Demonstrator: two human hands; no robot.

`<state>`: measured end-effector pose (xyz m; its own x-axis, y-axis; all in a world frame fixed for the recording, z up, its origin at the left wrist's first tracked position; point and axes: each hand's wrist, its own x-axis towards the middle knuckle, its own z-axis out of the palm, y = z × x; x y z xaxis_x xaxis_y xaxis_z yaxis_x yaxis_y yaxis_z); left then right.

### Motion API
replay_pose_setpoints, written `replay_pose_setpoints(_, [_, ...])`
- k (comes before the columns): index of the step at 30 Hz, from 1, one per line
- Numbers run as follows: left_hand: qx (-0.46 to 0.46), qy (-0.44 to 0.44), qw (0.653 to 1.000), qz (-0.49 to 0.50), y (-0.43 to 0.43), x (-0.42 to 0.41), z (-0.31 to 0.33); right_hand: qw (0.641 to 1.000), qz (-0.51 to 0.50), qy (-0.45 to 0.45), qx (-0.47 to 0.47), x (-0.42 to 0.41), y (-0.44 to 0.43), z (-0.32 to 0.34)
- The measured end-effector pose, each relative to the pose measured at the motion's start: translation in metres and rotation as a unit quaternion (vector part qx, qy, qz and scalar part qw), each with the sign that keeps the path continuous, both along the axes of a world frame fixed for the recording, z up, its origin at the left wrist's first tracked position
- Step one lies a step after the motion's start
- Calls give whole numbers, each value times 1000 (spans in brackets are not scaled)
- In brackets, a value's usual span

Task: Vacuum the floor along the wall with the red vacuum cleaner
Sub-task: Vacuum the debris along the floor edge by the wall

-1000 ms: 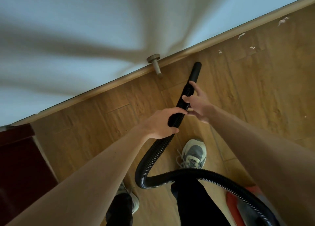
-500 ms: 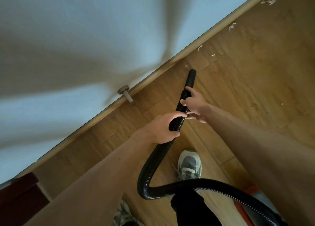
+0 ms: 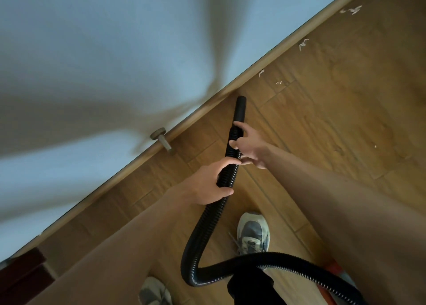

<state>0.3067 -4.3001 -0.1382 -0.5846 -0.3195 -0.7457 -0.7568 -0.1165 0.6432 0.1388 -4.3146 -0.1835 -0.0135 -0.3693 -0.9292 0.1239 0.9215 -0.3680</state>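
Left hand (image 3: 205,186) and right hand (image 3: 250,144) clamp fingers (image 3: 227,161) round the black ribbed plastic hose (image 3: 207,226), aiming its nozzle (image 3: 240,107) at the wooden skirting (image 3: 202,113).

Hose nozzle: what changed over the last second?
The nozzle moved along the baseboard, away from the door stop toward the paper scraps, still short of them. Unchanged: left hand grips the hose, right hand holds it nearer the nozzle; nothing taken or released.
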Motion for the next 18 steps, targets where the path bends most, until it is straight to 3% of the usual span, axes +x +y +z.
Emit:
replay_pose_setpoints(7, [-3,-10,1000,4,-7,3,-3,1000,7,-1,-2,4,-7,-5])
replay_pose_setpoints(18, [63,-49,995,-64,-21,-69,36,991,-127,10,44,-58,19,27])
